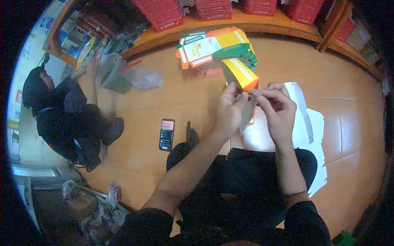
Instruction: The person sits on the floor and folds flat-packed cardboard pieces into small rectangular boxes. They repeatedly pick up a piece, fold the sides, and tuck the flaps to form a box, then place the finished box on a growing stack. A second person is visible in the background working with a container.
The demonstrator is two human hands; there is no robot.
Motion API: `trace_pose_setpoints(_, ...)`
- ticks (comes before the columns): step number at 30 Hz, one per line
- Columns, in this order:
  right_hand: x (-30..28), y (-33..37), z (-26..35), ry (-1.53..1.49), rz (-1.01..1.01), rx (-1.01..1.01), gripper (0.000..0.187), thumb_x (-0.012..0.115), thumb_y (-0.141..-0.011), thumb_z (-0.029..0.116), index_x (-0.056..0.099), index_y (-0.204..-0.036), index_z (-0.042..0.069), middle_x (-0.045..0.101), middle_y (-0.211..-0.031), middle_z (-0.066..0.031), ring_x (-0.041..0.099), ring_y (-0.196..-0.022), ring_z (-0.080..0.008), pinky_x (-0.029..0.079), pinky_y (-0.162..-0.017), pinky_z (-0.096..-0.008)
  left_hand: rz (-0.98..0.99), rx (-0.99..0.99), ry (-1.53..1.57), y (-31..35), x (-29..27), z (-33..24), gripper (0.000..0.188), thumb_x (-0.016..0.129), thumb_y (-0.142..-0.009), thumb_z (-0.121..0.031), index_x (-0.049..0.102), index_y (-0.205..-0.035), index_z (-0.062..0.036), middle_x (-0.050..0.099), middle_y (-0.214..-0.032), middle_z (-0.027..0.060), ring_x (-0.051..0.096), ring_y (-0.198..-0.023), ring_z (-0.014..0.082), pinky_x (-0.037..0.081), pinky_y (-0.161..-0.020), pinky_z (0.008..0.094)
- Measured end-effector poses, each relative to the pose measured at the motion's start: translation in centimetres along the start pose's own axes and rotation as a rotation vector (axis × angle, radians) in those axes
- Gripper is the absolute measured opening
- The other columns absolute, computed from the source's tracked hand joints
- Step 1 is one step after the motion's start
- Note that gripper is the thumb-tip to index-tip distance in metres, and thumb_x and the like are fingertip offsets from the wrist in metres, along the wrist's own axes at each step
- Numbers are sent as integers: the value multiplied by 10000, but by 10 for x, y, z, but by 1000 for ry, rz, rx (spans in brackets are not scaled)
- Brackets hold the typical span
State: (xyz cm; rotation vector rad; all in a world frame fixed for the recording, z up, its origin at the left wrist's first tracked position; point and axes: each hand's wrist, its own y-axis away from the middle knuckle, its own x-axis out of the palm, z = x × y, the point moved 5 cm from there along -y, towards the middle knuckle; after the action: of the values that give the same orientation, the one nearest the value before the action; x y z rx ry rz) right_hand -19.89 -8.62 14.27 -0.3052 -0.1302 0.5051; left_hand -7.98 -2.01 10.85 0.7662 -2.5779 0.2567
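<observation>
A yellow and orange folding carton (245, 78), partly folded up, is held above the floor in front of me. My left hand (230, 110) is closed round its near side, the thumb pressing close to the orange end. At that same end my right hand (280, 102) pinches a small pale flap between thumb and fingers. Past the carton lies a pile of flat printed cartons (219, 44) in orange, white, yellow and green. Beside my right forearm are flat white-backed carton blanks (305, 123), overlapping each other.
A phone (166, 134) with a lit screen lies left of my legs. Farther left another person (67, 108) sits near a bucket (114, 74) and a clear plastic bag (148, 78). Red stacks (158, 14) stand on a wooden shelf (271, 26) at the back.
</observation>
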Motion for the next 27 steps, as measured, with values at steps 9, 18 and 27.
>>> trace_pose_setpoints(9, 0, 2, 7, 296, -3, -213, 157, 782, -723, -16, 758, -868, 37, 604, -964, -78, 611, -912, -189, 502, -813, -292, -5, -21, -161, -2, -4, 1, 112, 530, -958, 28, 580, -1048, -17, 636, -995, 65, 613, -869, 112, 508, -794, 279)
trace_pose_setpoints(18, -10, 1, 5, -44, -77, -96, 166, 749, -779, -43, 768, -929, 25, 595, -1021, -72, 592, -975, -168, 481, -865, -269, -2, 11, -221, 5, 4, -25, 252, 556, -938, 37, 570, -1189, 14, 639, -1109, 89, 610, -1011, 162, 482, -907, 302)
trace_pose_setpoints(27, 1, 5, 15, 162, 29, -205, 169, 799, -745, -9, 761, -907, 19, 603, -1033, -73, 587, -979, -164, 472, -839, -260, 338, -163, 291, 1, -10, 6, 294, 539, -995, -89, 532, -1283, -26, 597, -1238, 100, 598, -1104, 188, 485, -971, 376)
